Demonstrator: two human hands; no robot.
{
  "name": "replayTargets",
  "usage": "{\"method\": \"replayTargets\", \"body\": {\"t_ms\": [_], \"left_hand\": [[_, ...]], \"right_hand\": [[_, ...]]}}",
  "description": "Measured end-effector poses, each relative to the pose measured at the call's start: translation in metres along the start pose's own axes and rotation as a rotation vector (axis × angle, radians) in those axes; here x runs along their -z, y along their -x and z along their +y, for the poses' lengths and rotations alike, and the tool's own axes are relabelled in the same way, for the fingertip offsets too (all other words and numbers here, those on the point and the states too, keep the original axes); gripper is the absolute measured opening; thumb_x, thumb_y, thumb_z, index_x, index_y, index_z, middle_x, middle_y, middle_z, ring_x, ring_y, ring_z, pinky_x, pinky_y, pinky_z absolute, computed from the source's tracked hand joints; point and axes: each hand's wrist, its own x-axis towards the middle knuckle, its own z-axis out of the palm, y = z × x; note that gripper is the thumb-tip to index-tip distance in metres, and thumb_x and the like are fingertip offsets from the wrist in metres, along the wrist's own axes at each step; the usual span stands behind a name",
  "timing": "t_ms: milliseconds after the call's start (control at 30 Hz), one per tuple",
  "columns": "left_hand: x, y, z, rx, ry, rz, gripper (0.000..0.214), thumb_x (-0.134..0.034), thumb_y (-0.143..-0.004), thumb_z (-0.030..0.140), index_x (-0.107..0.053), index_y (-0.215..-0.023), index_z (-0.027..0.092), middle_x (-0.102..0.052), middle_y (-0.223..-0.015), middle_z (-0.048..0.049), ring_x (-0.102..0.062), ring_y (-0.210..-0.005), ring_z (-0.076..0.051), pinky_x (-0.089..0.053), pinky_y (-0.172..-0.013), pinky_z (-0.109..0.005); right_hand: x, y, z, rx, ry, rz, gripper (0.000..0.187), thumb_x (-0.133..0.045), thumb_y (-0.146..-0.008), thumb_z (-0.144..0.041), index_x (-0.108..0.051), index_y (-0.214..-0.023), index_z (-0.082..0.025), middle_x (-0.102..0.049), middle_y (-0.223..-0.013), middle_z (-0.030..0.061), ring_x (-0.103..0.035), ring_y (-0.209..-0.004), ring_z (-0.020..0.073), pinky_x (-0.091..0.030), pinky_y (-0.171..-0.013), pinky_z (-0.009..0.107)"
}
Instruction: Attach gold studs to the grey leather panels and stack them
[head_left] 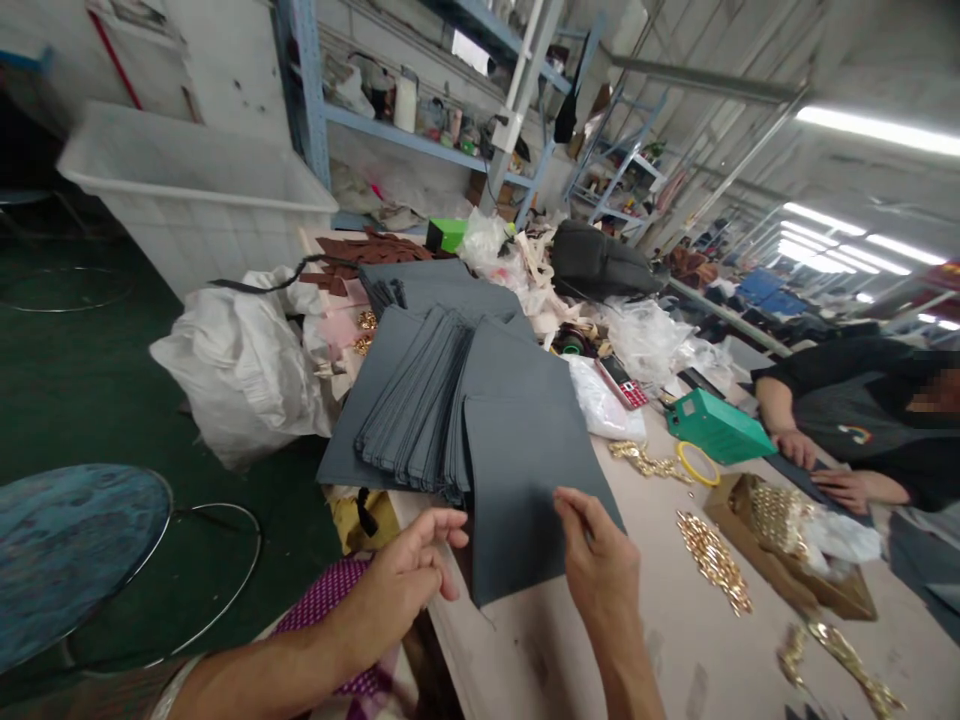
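Dark grey flat pieces, like cut sheets of leather or fabric, lie in overlapping layers on the table's left end. A fanned stack of narrower grey pieces rests on them. Just off the front left edge of the nearest sheet, my left hand hovers with its fingers curled but apart, holding nothing I can see. My right hand is over the right part of that same sheet, thumb and fingertips pinched together. Whatever may be between those fingertips is too small to make out.
Gold chains and a cardboard box lie to the right, near a green box, a yellow tape ring and a red-keyed phone. Another person works across the table. A white sack and blue stool stand left.
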Motion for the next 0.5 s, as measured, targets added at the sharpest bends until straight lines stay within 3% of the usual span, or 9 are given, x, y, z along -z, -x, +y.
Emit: {"method": "replayTargets", "body": {"t_ms": [100, 167, 267, 333, 433, 500], "left_hand": [[0.003, -0.002, 0.006, 0.000, -0.021, 0.006, 0.053, -0.056, -0.069, 0.027, -0.055, -0.121, 0.016, -0.063, -0.115, -0.0092, -0.054, -0.066, -0.012, -0.039, -0.061, -0.025], [0.002, -0.003, 0.011, -0.022, -0.081, -0.031, 0.048, -0.062, -0.071, 0.033, -0.059, -0.115, 0.015, -0.065, -0.109, -0.0076, -0.051, -0.066, -0.011, -0.040, -0.062, -0.025], [-0.001, -0.004, 0.016, -0.041, -0.089, -0.167, 0.038, -0.065, -0.077, 0.043, -0.064, -0.102, 0.014, -0.068, -0.091, -0.0040, -0.052, -0.064, -0.013, -0.043, -0.062, -0.025], [-0.004, -0.005, 0.017, -0.029, 0.004, -0.231, 0.039, -0.064, -0.080, 0.048, -0.065, -0.100, 0.014, -0.070, -0.088, -0.0042, -0.061, -0.074, -0.017, -0.050, -0.071, -0.028], [-0.007, -0.004, 0.019, -0.004, -0.018, -0.151, 0.040, -0.066, -0.080, 0.049, -0.067, -0.103, 0.016, -0.073, -0.104, -0.0069, -0.066, -0.098, -0.026, -0.053, -0.087, -0.034], [-0.009, -0.001, 0.021, -0.016, -0.127, -0.097, 0.040, -0.067, -0.079, 0.047, -0.068, -0.108, 0.018, -0.073, -0.110, -0.0069, -0.065, -0.106, -0.027, -0.051, -0.094, -0.035]], "right_hand": [[-0.010, -0.021, 0.010, -0.030, 0.011, 0.022, 0.029, -0.049, -0.092, -0.042, -0.069, -0.091, -0.020, -0.073, -0.087, 0.0051, -0.068, -0.080, 0.0212, -0.049, -0.077, 0.031], [-0.009, -0.022, 0.013, -0.034, -0.009, -0.030, 0.029, -0.049, -0.091, -0.041, -0.069, -0.090, -0.020, -0.073, -0.088, 0.0054, -0.067, -0.083, 0.0217, -0.048, -0.079, 0.032], [0.001, -0.005, 0.009, -0.054, -0.034, -0.240, 0.024, -0.049, -0.092, -0.037, -0.068, -0.088, -0.023, -0.072, -0.087, 0.0032, -0.066, -0.084, 0.0200, -0.047, -0.078, 0.030], [0.011, 0.011, 0.003, -0.072, -0.038, -0.405, 0.022, -0.049, -0.092, -0.032, -0.068, -0.084, -0.023, -0.071, -0.083, 0.0017, -0.065, -0.081, 0.0191, -0.045, -0.076, 0.029], [0.022, 0.032, -0.007, -0.105, -0.118, -0.612, 0.019, -0.052, -0.090, -0.024, -0.068, -0.080, -0.023, -0.069, -0.081, 0.0008, -0.064, -0.081, 0.0179, -0.044, -0.075, 0.027], [0.025, 0.043, -0.012, -0.141, -0.240, -0.671, 0.017, -0.055, -0.089, -0.023, -0.069, -0.079, -0.022, -0.069, -0.084, 0.0012, -0.063, -0.082, 0.0169, -0.045, -0.076, 0.026]]}}
